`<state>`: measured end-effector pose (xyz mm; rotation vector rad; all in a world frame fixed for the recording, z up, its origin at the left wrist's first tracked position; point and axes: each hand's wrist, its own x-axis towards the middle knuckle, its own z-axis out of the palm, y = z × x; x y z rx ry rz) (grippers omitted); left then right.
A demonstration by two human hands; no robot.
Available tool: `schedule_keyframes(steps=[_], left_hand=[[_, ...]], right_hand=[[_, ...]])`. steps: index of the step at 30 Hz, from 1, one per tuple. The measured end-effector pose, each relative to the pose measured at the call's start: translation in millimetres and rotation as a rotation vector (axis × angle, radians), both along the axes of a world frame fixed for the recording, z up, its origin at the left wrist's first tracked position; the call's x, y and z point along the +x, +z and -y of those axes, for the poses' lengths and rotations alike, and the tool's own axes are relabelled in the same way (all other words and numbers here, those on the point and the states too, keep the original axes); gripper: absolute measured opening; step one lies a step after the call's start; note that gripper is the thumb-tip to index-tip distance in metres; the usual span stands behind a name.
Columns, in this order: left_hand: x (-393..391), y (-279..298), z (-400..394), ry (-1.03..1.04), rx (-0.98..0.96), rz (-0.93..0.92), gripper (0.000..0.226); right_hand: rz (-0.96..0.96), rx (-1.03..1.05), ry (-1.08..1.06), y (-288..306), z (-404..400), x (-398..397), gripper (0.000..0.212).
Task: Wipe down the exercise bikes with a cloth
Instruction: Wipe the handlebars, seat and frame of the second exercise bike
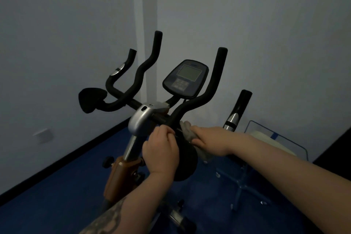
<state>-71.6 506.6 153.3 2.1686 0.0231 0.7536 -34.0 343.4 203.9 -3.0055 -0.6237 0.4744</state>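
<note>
An exercise bike stands in front of me with black foam handlebars (214, 85), a console (186, 78) and a silver clamp housing (142, 119). My left hand (161, 152) grips the crossbar beside the silver housing, over a black elbow pad (187, 163). My right hand (210, 142) holds a grey cloth (187, 129) wrapped against the bar just right of the handlebar's base. Part of the cloth hangs below my right hand.
The bike's orange-brown stem (117, 175) with black knobs drops to a blue floor. A blue wire-frame stand (273, 157) holding a pale cushion sits to the right. White walls meet in a corner behind, with a wall plate (42, 135) low on the left.
</note>
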Motion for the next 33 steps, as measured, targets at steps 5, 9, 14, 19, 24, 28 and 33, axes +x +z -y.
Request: schedule_keyframes(steps=[5, 9, 14, 19, 24, 28, 33], left_hand=[[0.9, 0.3, 2.0, 0.025, 0.062, 0.008, 0.015], [-1.3, 1.0, 2.1, 0.018, 0.167, -0.012, 0.012], [-1.6, 4.8, -3.8, -0.018, 0.386, -0.027, 0.012], [4.2, 17.7, 5.2, -0.048, 0.489, -0.116, 0.021], [-0.6, 17.7, 27.1, 0.031, 0.517, -0.12, 0.032], [-0.1, 9.5, 25.5, 0.072, 0.468, -0.05, 0.035], [-1.1, 10.0, 27.8, 0.09, 0.451, -0.014, 0.039]], right_hand=[[0.11, -0.003, -0.072, -11.1, -27.2, 16.3, 0.045], [-0.043, 0.316, -0.158, -14.4, -31.9, 28.6, 0.049], [0.256, -0.007, 0.102, -15.1, 7.3, -12.2, 0.048], [0.611, -0.176, 0.3, 6.7, 70.8, -21.9, 0.043], [0.75, 0.15, -0.003, -32.3, 50.1, -42.6, 0.034], [0.767, 0.154, 0.168, -38.9, 59.4, -32.4, 0.033], [0.841, 0.092, 0.181, 11.2, 113.1, 14.0, 0.029]])
